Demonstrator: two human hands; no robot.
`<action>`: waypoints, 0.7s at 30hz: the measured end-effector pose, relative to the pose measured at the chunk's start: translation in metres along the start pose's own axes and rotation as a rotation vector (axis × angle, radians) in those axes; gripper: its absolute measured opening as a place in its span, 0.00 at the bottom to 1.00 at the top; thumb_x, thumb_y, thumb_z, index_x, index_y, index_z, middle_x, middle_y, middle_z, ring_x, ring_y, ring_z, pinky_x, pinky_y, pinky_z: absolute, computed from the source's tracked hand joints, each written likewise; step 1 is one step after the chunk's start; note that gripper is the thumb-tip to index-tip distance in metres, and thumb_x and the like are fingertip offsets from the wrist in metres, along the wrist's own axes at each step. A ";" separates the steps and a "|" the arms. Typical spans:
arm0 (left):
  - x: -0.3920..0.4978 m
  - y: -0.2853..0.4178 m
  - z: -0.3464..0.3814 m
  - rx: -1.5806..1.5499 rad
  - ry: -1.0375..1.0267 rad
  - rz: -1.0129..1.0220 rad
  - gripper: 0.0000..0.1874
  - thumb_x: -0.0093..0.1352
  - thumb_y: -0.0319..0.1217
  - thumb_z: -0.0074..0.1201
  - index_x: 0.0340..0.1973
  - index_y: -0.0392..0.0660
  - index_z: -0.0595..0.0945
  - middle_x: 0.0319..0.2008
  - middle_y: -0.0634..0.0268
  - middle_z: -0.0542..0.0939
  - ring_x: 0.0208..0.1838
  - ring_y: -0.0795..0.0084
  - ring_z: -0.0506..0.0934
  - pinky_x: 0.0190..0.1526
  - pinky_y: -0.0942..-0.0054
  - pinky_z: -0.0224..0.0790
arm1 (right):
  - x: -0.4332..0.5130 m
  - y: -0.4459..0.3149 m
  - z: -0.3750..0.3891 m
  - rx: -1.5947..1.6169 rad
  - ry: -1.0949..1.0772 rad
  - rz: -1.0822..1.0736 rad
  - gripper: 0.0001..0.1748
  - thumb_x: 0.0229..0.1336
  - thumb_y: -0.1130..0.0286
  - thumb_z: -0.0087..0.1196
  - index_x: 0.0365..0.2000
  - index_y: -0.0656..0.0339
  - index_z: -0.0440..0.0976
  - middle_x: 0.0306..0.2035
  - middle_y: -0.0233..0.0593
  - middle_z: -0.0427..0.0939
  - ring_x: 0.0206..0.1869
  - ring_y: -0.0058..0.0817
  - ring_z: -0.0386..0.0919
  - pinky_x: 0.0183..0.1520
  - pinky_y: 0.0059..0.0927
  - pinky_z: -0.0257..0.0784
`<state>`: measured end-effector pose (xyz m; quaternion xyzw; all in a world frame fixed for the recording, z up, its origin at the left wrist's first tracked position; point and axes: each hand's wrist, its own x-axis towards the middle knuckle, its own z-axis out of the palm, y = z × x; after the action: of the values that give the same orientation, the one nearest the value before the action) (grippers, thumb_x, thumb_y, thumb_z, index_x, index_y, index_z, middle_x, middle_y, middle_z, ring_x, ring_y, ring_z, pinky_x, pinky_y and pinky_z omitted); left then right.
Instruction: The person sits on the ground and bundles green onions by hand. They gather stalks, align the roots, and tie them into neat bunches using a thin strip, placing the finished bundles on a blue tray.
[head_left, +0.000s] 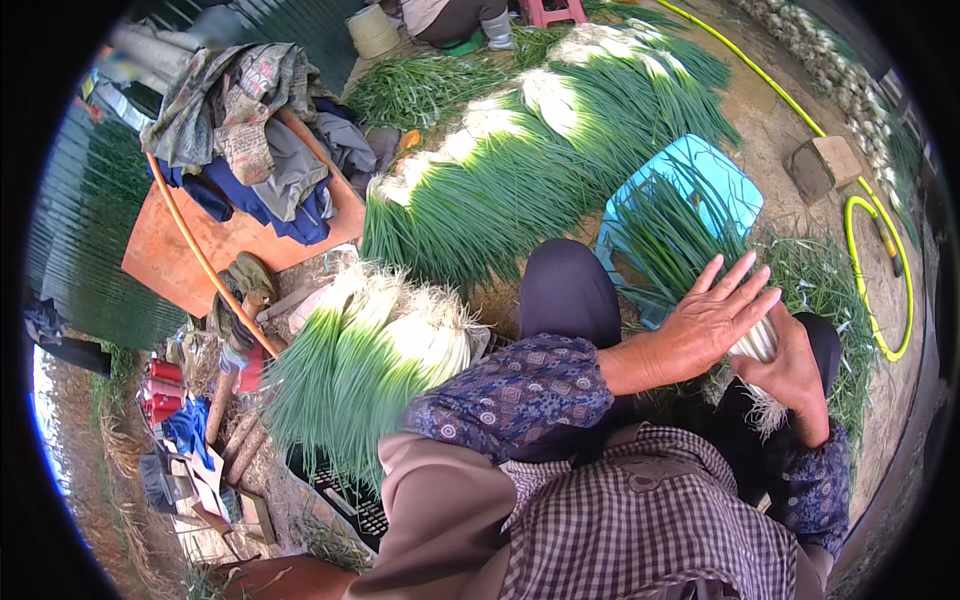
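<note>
A bundle of green onions (756, 341) is gripped around its white stems by my right hand (795, 375), with the roots hanging below. My left hand (697, 330) lies across the bundle, flat and with its fingers spread, touching it near where white turns to green. The bundle's green leaves reach over a bright blue plastic stool (724, 176) in front of my knees. To my left, a pile of green onions (360, 352) with pale roots rests on a black plastic crate (367, 517).
Ahead, a long row of green onion bundles (510, 165) lies on the ground. Loose trimmed leaves (814, 300) lie at right, near a yellow hose (849, 247) and a block (825, 166). Clothes (255, 127) cover an orange board (176, 247). A seated person (457, 22) is at the far end.
</note>
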<state>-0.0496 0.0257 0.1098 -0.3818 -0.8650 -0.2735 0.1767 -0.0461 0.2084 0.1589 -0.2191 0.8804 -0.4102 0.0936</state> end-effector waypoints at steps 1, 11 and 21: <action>0.003 -0.005 -0.005 -0.044 0.118 0.029 0.47 0.53 0.24 0.63 0.69 0.43 0.60 0.66 0.52 0.65 0.74 0.51 0.56 0.72 0.39 0.36 | 0.004 -0.015 -0.004 -0.017 0.012 0.000 0.36 0.36 0.74 0.66 0.51 0.70 0.67 0.40 0.51 0.79 0.44 0.35 0.80 0.48 0.35 0.73; -0.051 -0.039 -0.236 0.542 0.853 -0.180 0.26 0.52 0.19 0.61 0.47 0.45 0.76 0.38 0.59 0.79 0.46 0.56 0.76 0.66 0.43 0.52 | 0.062 -0.058 -0.006 0.688 0.045 -0.391 0.24 0.64 0.64 0.52 0.56 0.68 0.70 0.44 0.40 0.80 0.33 0.16 0.73 0.36 0.18 0.67; -0.283 -0.015 -0.371 1.417 0.080 -1.179 0.28 0.52 0.34 0.69 0.48 0.46 0.77 0.36 0.57 0.82 0.44 0.53 0.79 0.47 0.55 0.69 | 0.110 0.036 0.055 0.812 0.005 0.052 0.09 0.64 0.70 0.53 0.42 0.59 0.79 0.33 0.30 0.82 0.26 0.11 0.71 0.29 0.14 0.63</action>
<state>0.1582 -0.3682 0.2516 0.3276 -0.8781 0.2611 0.2312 -0.1358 0.1404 0.0978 -0.1411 0.6524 -0.7223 0.1808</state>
